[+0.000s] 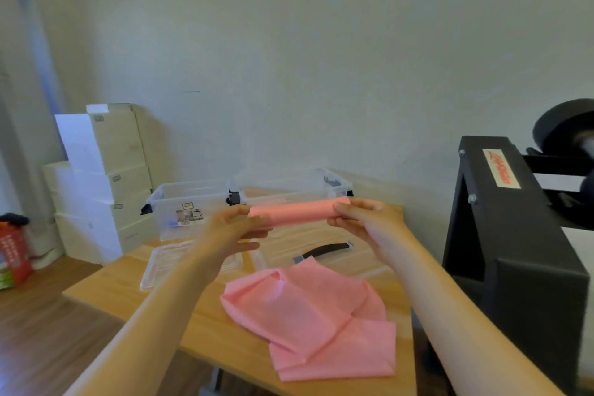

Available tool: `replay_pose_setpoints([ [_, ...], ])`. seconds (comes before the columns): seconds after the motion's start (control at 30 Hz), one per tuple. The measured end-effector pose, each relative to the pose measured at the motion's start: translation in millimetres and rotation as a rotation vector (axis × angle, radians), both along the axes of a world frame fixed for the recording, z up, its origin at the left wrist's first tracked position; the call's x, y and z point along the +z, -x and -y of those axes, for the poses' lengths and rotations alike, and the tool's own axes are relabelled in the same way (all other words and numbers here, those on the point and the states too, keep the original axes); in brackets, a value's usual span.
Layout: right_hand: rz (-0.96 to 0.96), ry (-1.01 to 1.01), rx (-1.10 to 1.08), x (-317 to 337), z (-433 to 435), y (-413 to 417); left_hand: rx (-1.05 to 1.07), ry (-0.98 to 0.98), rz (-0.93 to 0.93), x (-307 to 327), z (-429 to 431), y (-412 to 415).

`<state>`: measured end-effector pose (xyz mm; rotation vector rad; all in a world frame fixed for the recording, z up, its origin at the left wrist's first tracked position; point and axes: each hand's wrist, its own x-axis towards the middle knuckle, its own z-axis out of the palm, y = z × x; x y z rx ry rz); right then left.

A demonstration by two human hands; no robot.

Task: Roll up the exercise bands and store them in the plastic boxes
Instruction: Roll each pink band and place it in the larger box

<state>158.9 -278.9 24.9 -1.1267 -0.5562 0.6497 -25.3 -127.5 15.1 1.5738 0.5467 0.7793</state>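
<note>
A rolled pink exercise band (297, 211) is held level in the air above the table. My left hand (239, 228) grips its left end and my right hand (366, 222) grips its right end. Behind the roll stand two clear plastic boxes without lids: the left box (189, 202) with a paper label on its front, and the right box (299, 185), partly hidden by the roll. A second pink band (311, 315) lies loosely folded on the wooden table (128, 286) near its front edge.
Two clear lids lie flat on the table, one (160, 267) under my left forearm and one (324, 251) with a black handle. A black machine (514, 235) stands close at the right. White boxes (99, 177) are stacked at the left wall.
</note>
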Motion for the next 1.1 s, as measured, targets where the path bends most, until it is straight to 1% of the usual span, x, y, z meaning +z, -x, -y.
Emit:
replay_pose_setpoints([
  [0.13,-0.069,-0.012,0.032,2,-31,-16,0.040,-0.035,-0.026,1,-31,-15],
  [0.3,-0.137,-0.003,0.065,0,-98,-62,0.052,-0.079,-0.071,2,-100,-54],
  [0.57,-0.115,0.077,0.142,1,-197,-134,-0.010,-0.207,-0.202,7,-199,-106],
  [0.67,-0.118,0.073,0.158,2,-226,-154,-0.041,-0.229,-0.205,10,-227,-122],
  [0.8,-0.122,0.077,0.182,-1,-264,-176,-0.029,-0.237,-0.234,7,-266,-140],
  [1.0,-0.156,0.206,0.214,-6,-318,-200,-0.011,-0.266,-0.300,-7,-313,-156],
  [1.1,-0.173,0.292,0.237,-16,-339,-213,0.056,-0.287,-0.285,-15,-336,-157],
])
